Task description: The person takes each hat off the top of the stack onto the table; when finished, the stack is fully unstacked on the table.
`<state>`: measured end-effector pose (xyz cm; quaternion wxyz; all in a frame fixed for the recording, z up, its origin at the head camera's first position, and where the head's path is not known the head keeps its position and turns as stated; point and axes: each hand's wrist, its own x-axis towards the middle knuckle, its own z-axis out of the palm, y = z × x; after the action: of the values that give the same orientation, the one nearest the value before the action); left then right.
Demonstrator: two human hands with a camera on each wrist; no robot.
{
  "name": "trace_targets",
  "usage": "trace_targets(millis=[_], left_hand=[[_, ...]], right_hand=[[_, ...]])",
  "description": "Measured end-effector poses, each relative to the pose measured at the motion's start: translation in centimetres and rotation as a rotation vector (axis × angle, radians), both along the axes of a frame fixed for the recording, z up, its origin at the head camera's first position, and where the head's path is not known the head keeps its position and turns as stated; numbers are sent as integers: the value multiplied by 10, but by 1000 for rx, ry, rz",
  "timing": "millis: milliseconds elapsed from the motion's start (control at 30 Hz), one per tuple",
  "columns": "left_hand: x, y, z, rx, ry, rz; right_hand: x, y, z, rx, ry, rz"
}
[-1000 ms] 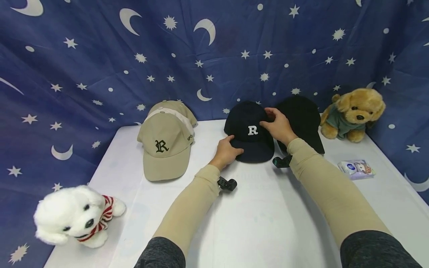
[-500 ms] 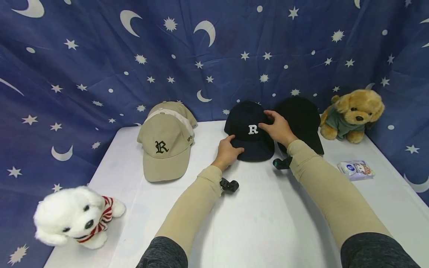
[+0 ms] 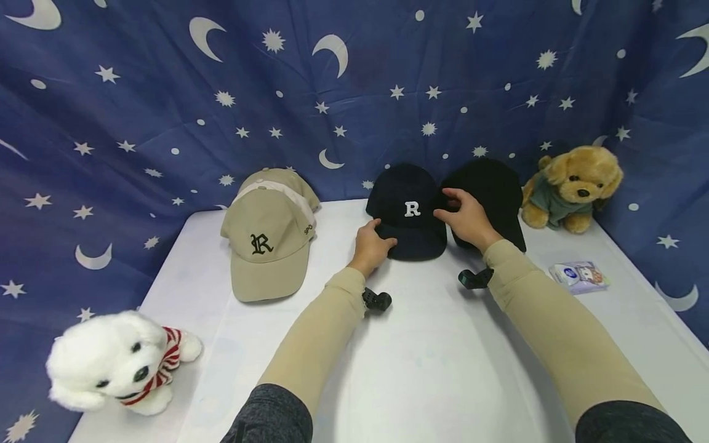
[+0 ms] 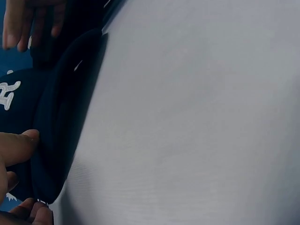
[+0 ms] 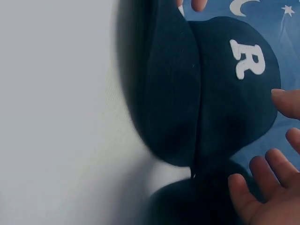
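1. Compared with half a second ago, the right hand (image 3: pixel 469 216) has drawn off to the right, away from the white letter R (image 3: pixel 412 209), and the navy cap (image 3: pixel 401 187) sits slightly farther back; the head view has also swung a little
2. Its brim (image 3: pixel 418 243) points toward the person and a touch to the right, with the crown rising toward the starry backdrop (image 3: pixel 332 80); the long axis runs front to back, and the letter faces the person upright
3. It stands on the desk (image 3: pixel 421 357) near the back edge, between two nested beige caps (image 3: pixel 268 227) well off to the left and a black cap (image 3: pixel 490 184) just beside it on the right
4. Of the two hands, the left hand (image 3: pixel 372 246) pinches the brim's left corner, thumb on top and fingertips at the edge, its arm reaching forward and inward
5. The other is spread wide, thumb apart from the fingers, in front of the black cap; its thumb tip overlaps the crown's edge in the right wrist view, and I cannot tell whether they touch
6. Farther right are a brown plush dog (image 3: pixel 581 178) and a small packet (image 3: pixel 580 277); a white plush dog (image 3: pixel 105 357) sits front left
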<state>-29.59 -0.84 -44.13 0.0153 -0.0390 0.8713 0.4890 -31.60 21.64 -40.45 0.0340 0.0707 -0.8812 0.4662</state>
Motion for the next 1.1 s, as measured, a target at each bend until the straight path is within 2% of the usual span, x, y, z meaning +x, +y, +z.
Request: trace_targets(millis=[200,600,800,933,1100], left_hand=[[-1,-4,-1,-19,-17,3],[9,-2,1,-55,12,-114],[13,3,5,-86,0,-138],[13,0,5,-58,-1,-140],[16,-15,5,-3,4,-154]], right_hand=[[6,11,-7,23,-21,-2],[16,25,-7,13,0,-35],[17,26,-9,17,29,-41],[19,26,-7,11,47,-37],[29,26,-2,11,51,-17]])
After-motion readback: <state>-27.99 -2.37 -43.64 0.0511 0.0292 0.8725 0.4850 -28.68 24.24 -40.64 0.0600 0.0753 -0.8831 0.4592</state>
